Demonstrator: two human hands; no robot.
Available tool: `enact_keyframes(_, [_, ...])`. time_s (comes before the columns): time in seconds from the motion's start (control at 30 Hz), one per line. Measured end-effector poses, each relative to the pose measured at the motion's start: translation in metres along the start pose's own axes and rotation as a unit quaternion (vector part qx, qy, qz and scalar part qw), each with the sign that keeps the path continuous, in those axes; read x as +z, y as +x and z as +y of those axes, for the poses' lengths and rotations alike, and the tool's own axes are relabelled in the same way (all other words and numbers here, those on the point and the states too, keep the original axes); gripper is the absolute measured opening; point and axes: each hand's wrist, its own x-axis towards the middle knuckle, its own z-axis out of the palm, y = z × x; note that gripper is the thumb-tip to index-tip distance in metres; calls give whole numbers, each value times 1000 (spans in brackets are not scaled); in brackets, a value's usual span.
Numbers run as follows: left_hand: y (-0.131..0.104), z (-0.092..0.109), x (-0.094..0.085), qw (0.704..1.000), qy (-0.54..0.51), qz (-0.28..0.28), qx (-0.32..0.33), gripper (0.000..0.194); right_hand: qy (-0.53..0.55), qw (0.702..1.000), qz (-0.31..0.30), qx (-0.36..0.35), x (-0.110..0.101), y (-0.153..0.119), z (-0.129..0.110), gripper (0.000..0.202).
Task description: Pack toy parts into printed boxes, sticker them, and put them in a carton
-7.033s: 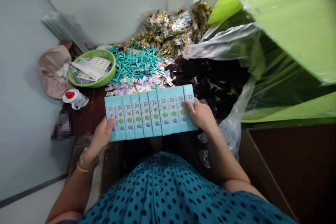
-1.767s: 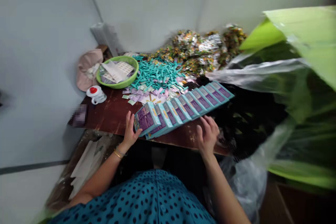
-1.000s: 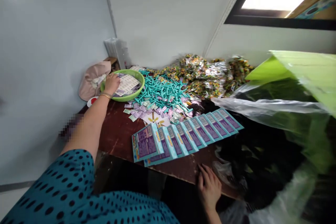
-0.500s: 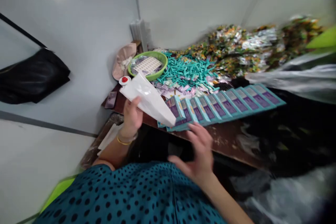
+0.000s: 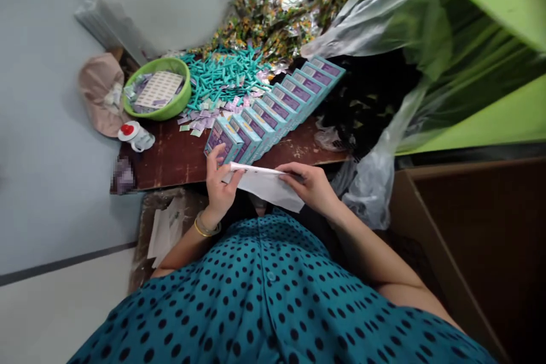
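Observation:
A white sheet or flat bag (image 5: 273, 186) is stretched between my hands, above my lap at the table's front edge. My left hand (image 5: 220, 185) pinches its left end between thumb and fingers. At the right end, my right hand (image 5: 307, 185) grips the upper edge with fingertips. Just beyond it, a slanting row of teal and purple boxes (image 5: 277, 107) leans across the brown table (image 5: 174, 153). The nearest box lies close to my left fingers.
A green basket (image 5: 185, 91) holds packets and a patterned sheet. Beside it lie teal sticks (image 5: 222, 77) and small packets. A white cup (image 5: 139, 137) stands at the left. Shiny wrappers (image 5: 273, 17) are piled behind; a cardboard box (image 5: 443, 239) is at the right.
My right hand has closed on the white piece, which it was apart from before. The piece is now level and nearer my body. The view has swung to the right.

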Motion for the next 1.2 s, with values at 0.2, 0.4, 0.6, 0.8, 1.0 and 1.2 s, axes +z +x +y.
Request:
enact_keyframes(0.2, [3, 2, 20, 993, -37, -102, -53, 25, 1, 999, 36, -7, 13, 4, 7, 23])
enact_keyframes(0.4, [0, -16, 21, 982, -108, -60, -141, 25, 51, 997, 51, 5, 27, 15, 16, 24])
enact_keyframes(0.6, [9, -31, 10, 949, -171, -151, -217, 22, 85, 996, 27, 8, 26, 17, 22, 24])
enact_keyframes(0.8, [6, -30, 21, 940, -181, -128, -260, 23, 79, 996, 30, 3, 23, 16, 25, 20])
enact_keyframes(1.0, [1, -34, 28, 964, -117, -126, -201, 26, 43, 995, 88, -12, 34, 12, 34, 12])
enact_keyframes(1.2, [-4, -43, 26, 959, -135, -118, -220, 26, -105, 974, 139, -144, 41, 6, 35, 12])
